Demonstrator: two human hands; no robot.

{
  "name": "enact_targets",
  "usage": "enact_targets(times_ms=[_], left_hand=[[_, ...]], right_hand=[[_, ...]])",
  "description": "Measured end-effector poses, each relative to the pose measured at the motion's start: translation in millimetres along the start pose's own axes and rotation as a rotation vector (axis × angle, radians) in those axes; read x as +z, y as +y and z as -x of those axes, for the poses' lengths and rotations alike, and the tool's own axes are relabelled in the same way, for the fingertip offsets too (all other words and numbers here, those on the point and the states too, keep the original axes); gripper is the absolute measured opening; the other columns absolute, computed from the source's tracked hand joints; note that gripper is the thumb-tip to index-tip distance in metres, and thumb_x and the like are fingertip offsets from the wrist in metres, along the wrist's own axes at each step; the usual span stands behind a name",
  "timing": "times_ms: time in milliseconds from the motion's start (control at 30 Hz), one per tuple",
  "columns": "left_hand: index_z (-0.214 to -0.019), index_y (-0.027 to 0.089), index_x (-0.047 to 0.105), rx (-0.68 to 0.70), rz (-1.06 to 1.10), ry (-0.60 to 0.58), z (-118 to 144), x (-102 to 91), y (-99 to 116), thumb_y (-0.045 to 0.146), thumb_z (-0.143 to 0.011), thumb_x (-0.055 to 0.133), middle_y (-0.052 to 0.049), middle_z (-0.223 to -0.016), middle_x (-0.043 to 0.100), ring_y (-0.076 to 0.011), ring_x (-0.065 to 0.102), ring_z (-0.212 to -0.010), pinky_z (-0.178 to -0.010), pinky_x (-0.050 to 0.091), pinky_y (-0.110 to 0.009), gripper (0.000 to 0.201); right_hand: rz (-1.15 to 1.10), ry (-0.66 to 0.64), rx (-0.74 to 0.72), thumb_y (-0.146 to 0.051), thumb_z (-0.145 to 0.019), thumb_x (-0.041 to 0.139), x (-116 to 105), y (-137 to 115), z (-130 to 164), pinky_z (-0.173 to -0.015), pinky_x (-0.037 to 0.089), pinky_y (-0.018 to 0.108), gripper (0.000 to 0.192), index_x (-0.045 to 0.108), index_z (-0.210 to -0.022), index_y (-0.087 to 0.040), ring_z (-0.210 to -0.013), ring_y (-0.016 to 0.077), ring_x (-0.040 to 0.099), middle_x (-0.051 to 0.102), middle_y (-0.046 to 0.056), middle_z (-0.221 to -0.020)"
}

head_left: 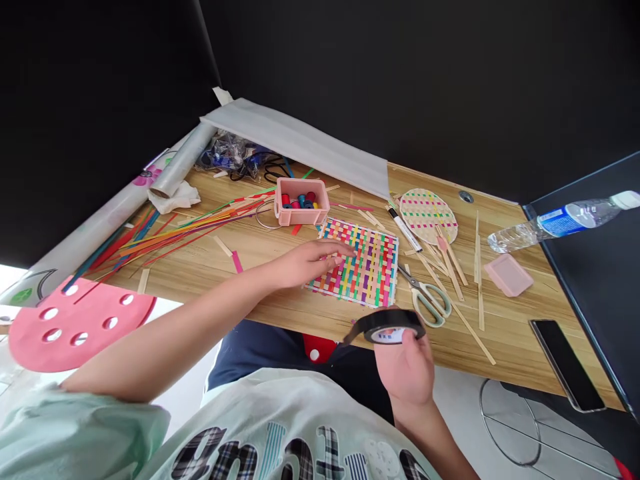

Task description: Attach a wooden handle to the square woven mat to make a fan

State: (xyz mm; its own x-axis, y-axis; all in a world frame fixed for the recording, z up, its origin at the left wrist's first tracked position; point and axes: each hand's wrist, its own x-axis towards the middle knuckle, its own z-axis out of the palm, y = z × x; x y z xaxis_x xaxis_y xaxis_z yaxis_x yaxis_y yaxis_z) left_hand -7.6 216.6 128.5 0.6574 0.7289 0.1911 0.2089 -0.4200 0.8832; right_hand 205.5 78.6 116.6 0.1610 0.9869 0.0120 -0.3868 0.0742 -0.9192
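Note:
A square mat (373,270) woven from multicoloured strips lies flat near the table's front edge, with a pale border. My left hand (313,261) rests on its left half, fingers stretched out and touching the weave. In my right hand (407,363), just off the front edge, is a roll of black tape (387,327). A loose end of the tape sticks out to the left. Grey-green-handled scissors (430,300) lie at the mat's right side, blades partly apart. Behind the mat stands a pink box (303,215) holding several small coloured spools.
Coloured strips (190,230) spread across the left. A round woven piece (420,200), a marker (404,228) and pale strips (480,267) lie to the right. Beyond them are a pink lid (509,275), a phone (567,365) and a tilted water bottle (560,220). Dark panels surround the table.

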Motion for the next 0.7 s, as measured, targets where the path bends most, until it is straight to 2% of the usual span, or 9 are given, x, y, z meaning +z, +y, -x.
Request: enact_targets(times_ms=[67,133,267,400,467,567,633,667,700], left_hand=[[-0.112,0.017,0.064,-0.156,0.149,-0.001,10,15.7,25,0.033,-0.096,0.044,-0.008,-0.116,0.068,-0.0191,0.062,-0.109,-0.099,0.045,-0.036,0.03],[-0.107,0.016,0.063,-0.182,0.328,-0.006,18,37.1,44,0.034,-0.094,0.047,-0.008,-0.108,0.069,-0.0183,0.063,-0.103,-0.092,0.048,-0.033,0.027],[-0.103,0.017,0.063,-0.088,0.361,0.071,18,75.7,59,0.038,-0.09,0.057,-0.007,-0.1,0.066,-0.0171,0.062,-0.094,-0.082,0.048,-0.029,0.026],[-0.099,0.016,0.067,0.007,0.296,0.065,12,97.4,62,0.035,-0.086,0.064,-0.007,-0.094,0.062,-0.0168,0.057,-0.091,-0.081,0.046,-0.028,0.023],[-0.094,0.015,0.069,0.028,0.283,0.031,12,104.3,64,0.036,-0.086,0.064,-0.007,-0.092,0.06,-0.0167,0.056,-0.088,-0.081,0.046,-0.028,0.023],[-0.083,0.015,0.069,0.025,0.284,0.033,19,106.9,67,0.042,-0.089,0.058,-0.007,-0.09,0.06,-0.0172,0.056,-0.087,-0.082,0.045,-0.029,0.029],[-0.077,0.015,0.066,-0.022,0.301,0.082,29,101.1,69,0.047,-0.091,0.052,-0.008,-0.09,0.062,-0.0178,0.058,-0.086,-0.082,0.045,-0.029,0.038],[-0.076,0.015,0.065,-0.067,0.299,0.11,36,95.9,69,0.049,-0.092,0.049,-0.008,-0.09,0.063,-0.018,0.059,-0.086,-0.081,0.046,-0.029,0.041],[-0.078,0.016,0.064,-0.122,0.28,0.121,44,89.5,70,0.051,-0.092,0.048,-0.008,-0.09,0.065,-0.0185,0.06,-0.086,-0.081,0.046,-0.029,0.041]], right_hand=[[-0.101,0.114,0.114,-0.042,-0.09,0.058,-5,0,-1,-0.088,0.051,0.044,0.017,0.066,-0.102,-0.032,-0.099,0.0199,0.063,0.07,0.002,-0.103],[-0.095,0.121,0.167,-0.047,-0.093,0.051,-9,1,-3,-0.091,0.05,0.044,0.023,0.066,-0.101,-0.032,-0.103,0.0198,0.063,0.07,0.001,-0.107],[0.006,-0.026,0.185,-0.049,-0.1,0.026,-15,4,-5,-0.092,0.052,0.046,0.044,0.066,-0.1,-0.03,-0.105,0.0219,0.065,0.071,0.003,-0.111],[0.057,-0.097,0.217,-0.048,-0.101,0.019,-15,8,2,-0.088,0.054,0.046,0.052,0.065,-0.111,-0.025,-0.112,0.0258,0.063,0.068,0.01,-0.119],[0.122,-0.096,0.237,-0.05,-0.1,0.02,-15,11,9,-0.08,0.056,0.043,0.052,0.062,-0.116,-0.023,-0.11,0.0263,0.063,0.068,0.012,-0.116],[0.238,-0.152,0.203,-0.05,-0.1,0.02,-26,13,14,-0.065,0.055,0.036,0.052,0.061,-0.11,-0.021,-0.087,0.0236,0.067,0.07,0.011,-0.095],[0.326,-0.161,0.124,-0.05,-0.099,0.027,-45,6,8,-0.063,0.054,0.034,0.044,0.059,-0.107,-0.021,-0.075,0.0207,0.066,0.068,0.008,-0.085],[0.392,-0.127,0.074,-0.049,-0.098,0.035,-58,-1,0,-0.066,0.053,0.034,0.037,0.058,-0.106,-0.022,-0.073,0.0199,0.065,0.066,0.006,-0.084],[0.556,-0.05,0.002,-0.044,-0.095,0.044,-73,-10,-10,-0.071,0.053,0.034,0.028,0.057,-0.106,-0.023,-0.077,0.0196,0.064,0.065,0.004,-0.085]])
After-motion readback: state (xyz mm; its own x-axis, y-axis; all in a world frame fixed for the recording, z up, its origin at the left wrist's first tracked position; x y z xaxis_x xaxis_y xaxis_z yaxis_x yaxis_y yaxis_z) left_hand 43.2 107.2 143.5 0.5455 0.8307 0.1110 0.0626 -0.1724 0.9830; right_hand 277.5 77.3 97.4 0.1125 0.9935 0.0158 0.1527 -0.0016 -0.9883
